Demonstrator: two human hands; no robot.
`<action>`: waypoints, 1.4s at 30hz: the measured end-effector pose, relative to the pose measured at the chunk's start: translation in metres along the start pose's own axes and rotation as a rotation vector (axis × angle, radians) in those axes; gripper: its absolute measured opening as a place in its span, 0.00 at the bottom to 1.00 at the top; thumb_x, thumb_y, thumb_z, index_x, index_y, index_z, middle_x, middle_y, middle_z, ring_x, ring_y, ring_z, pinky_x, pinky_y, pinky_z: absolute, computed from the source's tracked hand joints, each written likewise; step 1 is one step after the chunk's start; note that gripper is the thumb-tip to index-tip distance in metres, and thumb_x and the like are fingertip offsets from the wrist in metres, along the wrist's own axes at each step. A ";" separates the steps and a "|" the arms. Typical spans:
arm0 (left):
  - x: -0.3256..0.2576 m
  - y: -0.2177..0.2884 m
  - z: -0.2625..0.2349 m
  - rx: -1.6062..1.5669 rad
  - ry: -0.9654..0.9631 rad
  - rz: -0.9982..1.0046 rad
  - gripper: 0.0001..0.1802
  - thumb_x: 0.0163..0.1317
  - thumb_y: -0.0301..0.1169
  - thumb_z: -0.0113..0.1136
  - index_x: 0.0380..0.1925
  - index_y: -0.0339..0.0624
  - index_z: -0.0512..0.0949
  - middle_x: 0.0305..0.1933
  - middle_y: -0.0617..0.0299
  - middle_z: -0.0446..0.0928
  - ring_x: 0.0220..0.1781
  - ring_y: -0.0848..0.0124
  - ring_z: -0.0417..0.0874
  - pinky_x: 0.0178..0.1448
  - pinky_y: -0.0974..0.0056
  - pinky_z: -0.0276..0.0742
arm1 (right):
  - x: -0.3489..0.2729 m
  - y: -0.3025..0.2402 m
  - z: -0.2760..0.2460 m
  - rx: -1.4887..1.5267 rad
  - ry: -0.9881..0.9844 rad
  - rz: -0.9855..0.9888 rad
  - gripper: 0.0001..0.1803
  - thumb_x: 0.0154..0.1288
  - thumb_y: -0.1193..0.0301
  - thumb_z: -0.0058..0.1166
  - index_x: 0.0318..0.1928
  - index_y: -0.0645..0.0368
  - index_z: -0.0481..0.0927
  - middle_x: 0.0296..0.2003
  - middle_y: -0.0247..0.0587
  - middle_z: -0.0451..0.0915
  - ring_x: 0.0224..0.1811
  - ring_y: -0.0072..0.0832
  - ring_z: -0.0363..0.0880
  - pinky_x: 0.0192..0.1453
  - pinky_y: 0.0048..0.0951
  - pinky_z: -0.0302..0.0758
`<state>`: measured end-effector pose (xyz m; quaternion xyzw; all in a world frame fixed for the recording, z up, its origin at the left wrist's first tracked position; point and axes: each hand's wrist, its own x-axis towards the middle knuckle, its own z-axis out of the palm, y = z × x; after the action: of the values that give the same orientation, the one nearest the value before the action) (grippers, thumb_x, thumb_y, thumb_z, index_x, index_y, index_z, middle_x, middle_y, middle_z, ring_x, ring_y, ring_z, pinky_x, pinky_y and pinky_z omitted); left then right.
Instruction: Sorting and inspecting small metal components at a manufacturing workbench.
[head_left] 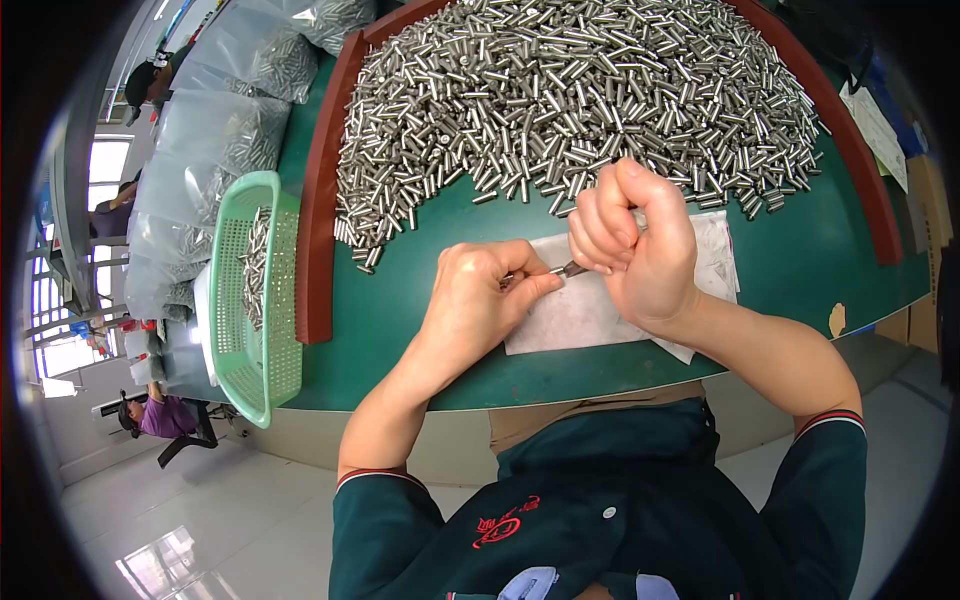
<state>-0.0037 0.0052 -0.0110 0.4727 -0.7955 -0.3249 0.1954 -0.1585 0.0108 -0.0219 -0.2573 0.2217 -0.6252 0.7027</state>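
Note:
My left hand [465, 295] is closed, thumb and forefinger pinching a small metal pin [557, 271] over a smudged white sheet [570, 318]. Curled into a fist, my right hand [645, 245] grips a slim dark-tipped tool [574, 268]. Its tip meets the pin's end, while the rest of the tool is hidden by my fingers. Other small metal bits seem to sit inside my left palm, mostly covered. Just beyond both hands spreads a large heap of shiny metal pins [590, 90] on the green tabletop [430, 225].
Red-brown rails [318, 220] border the heap. Left of them stands a light green basket [245, 385] partly filled with pins. Clear plastic bags [185, 130] of pins line the far left. Papers [878, 125] and a cardboard box [930, 215] are at right. A seated person [168, 417] is at left.

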 end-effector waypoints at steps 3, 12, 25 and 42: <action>0.000 0.000 -0.001 0.004 -0.010 -0.018 0.07 0.43 0.26 0.65 0.17 0.35 0.76 0.10 0.57 0.69 0.11 0.70 0.67 0.17 0.67 0.63 | 0.000 -0.002 0.001 -0.003 0.003 -0.009 0.19 0.60 0.68 0.31 0.12 0.54 0.53 0.08 0.28 0.52 0.10 0.16 0.45 0.14 0.20 0.45; 0.000 0.000 0.001 -0.008 -0.010 -0.022 0.07 0.43 0.25 0.64 0.17 0.35 0.76 0.10 0.58 0.68 0.11 0.71 0.67 0.17 0.67 0.62 | -0.001 -0.003 0.000 -0.067 -0.024 -0.005 0.22 0.65 0.62 0.28 0.12 0.52 0.54 0.07 0.27 0.51 0.10 0.17 0.44 0.15 0.20 0.47; 0.004 0.004 -0.002 -0.001 -0.042 -0.031 0.07 0.42 0.25 0.64 0.16 0.35 0.75 0.11 0.55 0.69 0.12 0.65 0.70 0.19 0.64 0.64 | -0.006 0.006 0.010 -0.236 -0.052 -0.144 0.20 0.62 0.69 0.33 0.12 0.57 0.55 0.10 0.27 0.55 0.14 0.14 0.48 0.17 0.20 0.48; 0.009 -0.026 -0.025 -1.402 -0.274 -0.309 0.08 0.58 0.32 0.53 0.34 0.41 0.70 0.26 0.66 0.67 0.17 0.85 0.53 0.22 0.79 0.51 | -0.003 -0.001 0.003 -0.127 -0.075 -0.015 0.21 0.65 0.66 0.30 0.13 0.56 0.54 0.09 0.29 0.53 0.12 0.17 0.48 0.17 0.21 0.49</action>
<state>0.0238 -0.0198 -0.0108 0.2984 -0.3421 -0.8381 0.3026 -0.1572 0.0141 -0.0190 -0.3261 0.2325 -0.6049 0.6882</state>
